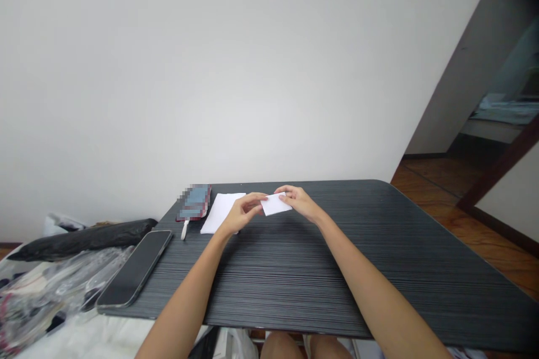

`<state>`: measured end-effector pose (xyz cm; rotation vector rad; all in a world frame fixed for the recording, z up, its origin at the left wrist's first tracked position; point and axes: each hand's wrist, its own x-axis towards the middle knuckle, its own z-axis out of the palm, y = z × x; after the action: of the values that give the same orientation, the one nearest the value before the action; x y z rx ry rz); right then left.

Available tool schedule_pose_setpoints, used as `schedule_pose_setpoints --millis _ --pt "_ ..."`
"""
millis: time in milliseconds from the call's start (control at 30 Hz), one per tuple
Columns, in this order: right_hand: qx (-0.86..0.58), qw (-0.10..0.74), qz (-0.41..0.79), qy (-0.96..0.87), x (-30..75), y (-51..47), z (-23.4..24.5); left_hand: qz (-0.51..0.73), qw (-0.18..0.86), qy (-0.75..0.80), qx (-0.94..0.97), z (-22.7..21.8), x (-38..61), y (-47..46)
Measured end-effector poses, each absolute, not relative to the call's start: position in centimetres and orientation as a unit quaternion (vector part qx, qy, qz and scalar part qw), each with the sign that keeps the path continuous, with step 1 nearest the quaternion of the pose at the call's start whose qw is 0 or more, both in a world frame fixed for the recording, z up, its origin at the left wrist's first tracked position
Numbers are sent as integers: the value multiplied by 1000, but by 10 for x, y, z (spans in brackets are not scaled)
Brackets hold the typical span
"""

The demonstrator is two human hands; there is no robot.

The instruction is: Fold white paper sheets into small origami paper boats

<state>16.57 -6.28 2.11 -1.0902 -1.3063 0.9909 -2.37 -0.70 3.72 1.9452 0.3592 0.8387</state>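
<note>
Dark, streaked worktop (295,275) beneath; left fingers (255,197) and right fingers (287,200) pinch opposite ends of one small, flat, rectangular white paper (275,206).

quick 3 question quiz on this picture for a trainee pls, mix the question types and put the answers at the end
1. True or false: the left hand and the right hand both hold the small white piece.

2. Fill in the blank: the larger white paper on the dark table is partly hidden by the ____ hand and arm.

3. Which thing lies at the table's near left corner?
a) the larger white paper
b) the dark-screened phone
c) the small white piece

Key: 1. True; 2. left; 3. b
</note>
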Motion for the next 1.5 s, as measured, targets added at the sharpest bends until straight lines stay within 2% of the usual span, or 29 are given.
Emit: schedule_pose_setpoints --millis 267,500,633,900,1133,1500 --pt "-443 520 415 -601 162 -66 25 341 462 177 799 33 -24 -4" --pt "-459 514 302 -659 154 -65 30 453 369 247 774 26 -19 -4" --pt "-499 565 216 -620 147 -59 27 483 366 249 756 24 -16 -7" --pt "-467 630 281 -554 147 -57 24 471 443 245 722 21 -13 -9" --pt "-459 639 331 -521 145 -57 24 480 498 229 685 23 -11 -15" --pt "-483 650 283 -513 142 -55 22 450 504 245 696 20 -11 -12"
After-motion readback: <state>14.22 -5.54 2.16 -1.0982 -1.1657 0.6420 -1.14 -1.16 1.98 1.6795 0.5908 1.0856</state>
